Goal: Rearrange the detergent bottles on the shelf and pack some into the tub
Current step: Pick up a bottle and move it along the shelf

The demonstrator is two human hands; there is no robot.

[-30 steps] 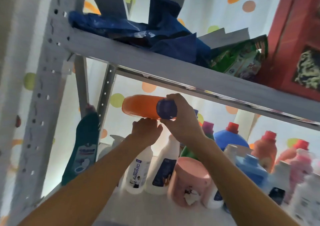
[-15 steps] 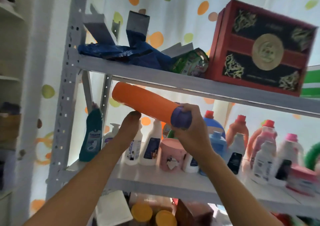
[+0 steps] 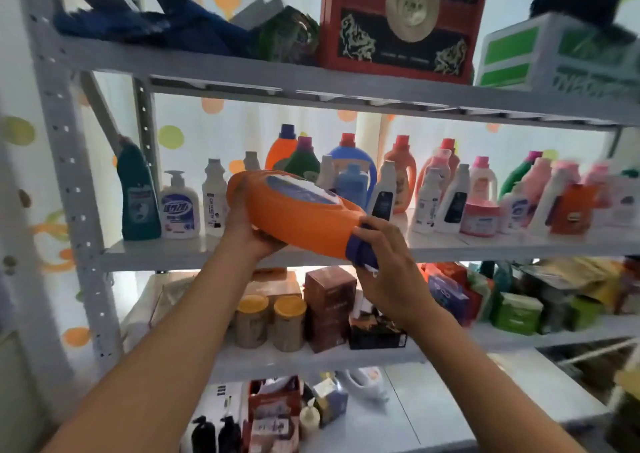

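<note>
Left hand (image 3: 244, 225) cups the base end of the orange detergent bottle (image 3: 298, 215) from below, fingers wrapped up its far side. Bottle held in the air in front of the middle shelf (image 3: 485, 243), lying on its side, long axis running down from left to right, label up. Right hand (image 3: 388, 272) clenched round the purple cap (image 3: 358, 250) at the low end. No tub in view.
</note>
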